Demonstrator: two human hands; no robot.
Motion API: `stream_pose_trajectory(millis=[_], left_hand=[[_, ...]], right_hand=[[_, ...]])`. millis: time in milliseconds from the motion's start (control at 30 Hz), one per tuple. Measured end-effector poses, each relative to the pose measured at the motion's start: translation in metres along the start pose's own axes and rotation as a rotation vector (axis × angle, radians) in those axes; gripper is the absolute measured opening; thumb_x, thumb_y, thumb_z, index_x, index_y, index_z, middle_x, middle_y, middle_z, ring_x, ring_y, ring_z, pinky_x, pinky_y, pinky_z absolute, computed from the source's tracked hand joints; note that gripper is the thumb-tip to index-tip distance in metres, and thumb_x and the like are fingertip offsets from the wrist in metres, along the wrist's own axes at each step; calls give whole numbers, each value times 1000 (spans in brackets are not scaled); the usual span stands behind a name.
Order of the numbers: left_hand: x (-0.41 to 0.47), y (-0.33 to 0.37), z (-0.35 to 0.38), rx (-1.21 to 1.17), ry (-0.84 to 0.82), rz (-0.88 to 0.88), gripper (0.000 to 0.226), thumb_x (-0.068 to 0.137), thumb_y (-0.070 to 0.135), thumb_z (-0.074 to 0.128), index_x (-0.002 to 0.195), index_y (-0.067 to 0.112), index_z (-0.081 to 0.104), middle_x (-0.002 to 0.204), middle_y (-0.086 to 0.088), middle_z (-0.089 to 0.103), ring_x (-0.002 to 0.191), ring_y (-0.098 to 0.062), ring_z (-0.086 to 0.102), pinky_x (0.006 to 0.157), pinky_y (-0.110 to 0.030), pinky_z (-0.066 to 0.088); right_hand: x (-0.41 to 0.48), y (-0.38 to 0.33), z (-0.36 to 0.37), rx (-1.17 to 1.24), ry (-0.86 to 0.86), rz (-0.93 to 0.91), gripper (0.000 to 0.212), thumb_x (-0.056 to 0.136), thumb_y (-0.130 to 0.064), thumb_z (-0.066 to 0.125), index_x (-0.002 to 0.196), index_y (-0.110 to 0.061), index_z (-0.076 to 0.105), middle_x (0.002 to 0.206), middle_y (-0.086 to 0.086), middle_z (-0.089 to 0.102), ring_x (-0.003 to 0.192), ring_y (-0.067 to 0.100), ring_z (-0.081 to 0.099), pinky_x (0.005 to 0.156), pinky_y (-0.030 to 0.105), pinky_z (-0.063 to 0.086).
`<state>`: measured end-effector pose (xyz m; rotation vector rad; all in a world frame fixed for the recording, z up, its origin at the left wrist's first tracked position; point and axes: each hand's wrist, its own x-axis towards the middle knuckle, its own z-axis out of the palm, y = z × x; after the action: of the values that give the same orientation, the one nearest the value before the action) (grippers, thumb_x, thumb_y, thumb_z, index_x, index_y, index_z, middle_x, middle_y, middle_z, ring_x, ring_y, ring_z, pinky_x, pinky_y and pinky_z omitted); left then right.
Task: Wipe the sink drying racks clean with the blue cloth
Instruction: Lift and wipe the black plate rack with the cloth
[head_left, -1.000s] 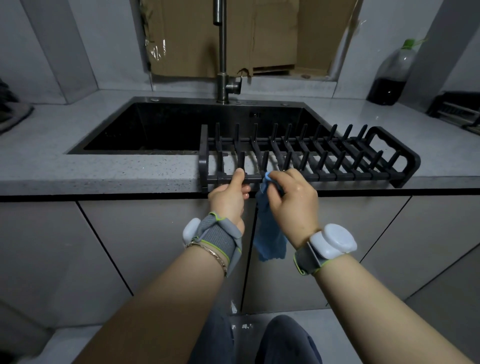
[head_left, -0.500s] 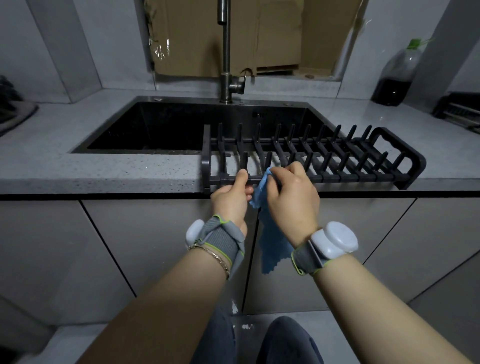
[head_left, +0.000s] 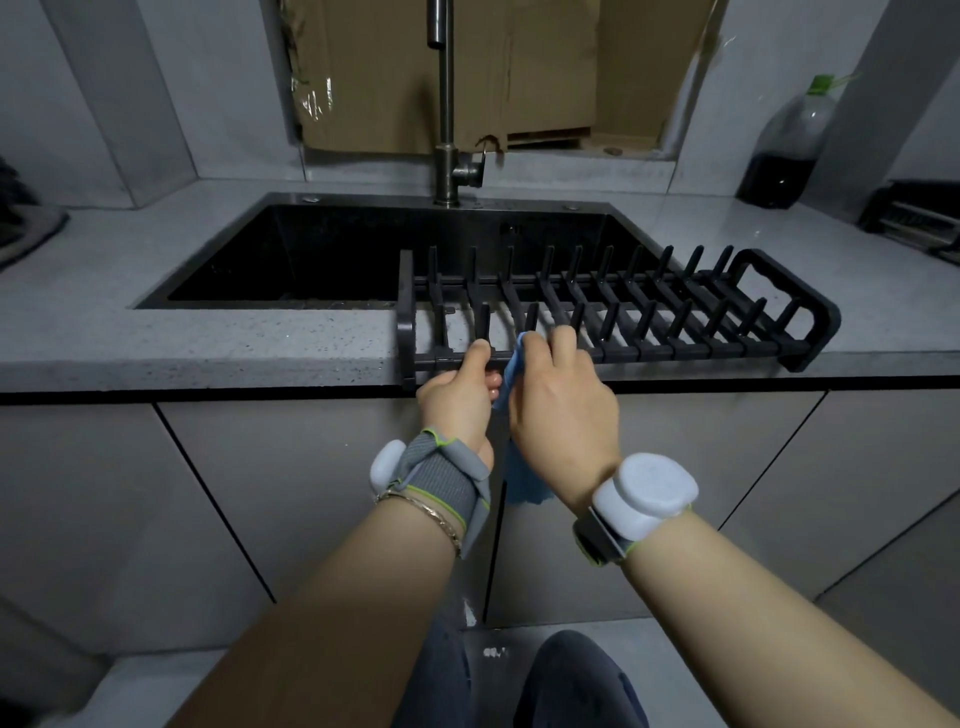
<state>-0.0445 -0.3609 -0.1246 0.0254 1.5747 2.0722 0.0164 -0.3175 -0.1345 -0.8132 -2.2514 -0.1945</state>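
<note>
A black plastic drying rack (head_left: 649, 332) lies along the front edge of the tabletop (head_left: 208, 343). Its far side reaches over the front right corner of the dark sink (head_left: 311, 249). We see rows of upright prongs, a handle loop at its right end and a flat plate at its left end.

The blue cloth (head_left: 519, 353) sits on the rack's front rail, near the left end, bunched against the base of a prong. Its tail hangs below the tabletop edge, mostly hidden behind the right wrist.

The right hand (head_left: 563, 410) has its fingers curled round the cloth and presses it onto the rail. The left hand (head_left: 457, 400) grips the same rail just beside it, thumb on top and fingers curled underneath, steadying the rack. The two hands nearly touch.

Compared with a second ago, the right hand and cloth have slid left along the front rail, closing the gap to the left hand. The left hand has kept its hold in the same spot, and the rack has not shifted on the tabletop. We judge that this stroke has reached its left limit, so the left hand must move or the cloth must go elsewhere. We cannot tell which bars are already clean.

Behind the sink rises a faucet (head_left: 445, 104), with cardboard (head_left: 519, 67) covering the opening behind it. A bottle (head_left: 784, 145) of dark liquid stands at the tabletop's back right.
</note>
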Motion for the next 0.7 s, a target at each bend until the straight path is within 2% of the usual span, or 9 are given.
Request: stream_pose_trajectory(millis=[233,333,433,467,633,700], left_hand=[[0,2,3,-36,28,-58,28,88,28,62,66,13,52,65,-1,56,54,-10,45,53,-25,32],[-3,2,2,-23,25,-56,27,89,30,61,68,14,53,66,0,57,55,-9,46,53,-25,32],[-3,2,2,-29,32,-46,28,90,30,60,68,14,52,65,1,56,53,-8,46,49,-21,35],[-3,3,3,-34,32,-41,28,90,30,60,68,14,52,65,1,56,54,-8,46,50,-21,35],[-4,1,2,-26,41,-16,30,89,31,62,66,15,53,56,4,58,56,-9,49,58,-24,36],[-5,1,1,-18,38,-12,29,89,31,61,66,15,52,62,2,58,56,-9,49,58,-24,36]], right_hand=[[9,8,-5,63,-22,-58,18,72,-10,68,83,-2,56,86,17,53,62,35,55,42,28,26],[9,21,-7,165,-93,-43,14,81,-11,59,90,-2,56,93,17,53,73,36,55,52,32,33],[-5,37,-5,361,-45,64,9,83,-4,56,91,-2,60,90,15,56,75,35,56,62,35,42],[-9,41,-5,428,-10,121,10,83,-1,56,90,-2,62,88,14,58,75,33,57,65,33,41],[-2,42,-13,632,173,363,18,85,2,54,94,-2,70,83,9,59,73,14,50,64,4,34],[3,40,-12,603,160,322,20,85,1,55,99,-2,70,86,12,60,74,16,51,66,6,35]])
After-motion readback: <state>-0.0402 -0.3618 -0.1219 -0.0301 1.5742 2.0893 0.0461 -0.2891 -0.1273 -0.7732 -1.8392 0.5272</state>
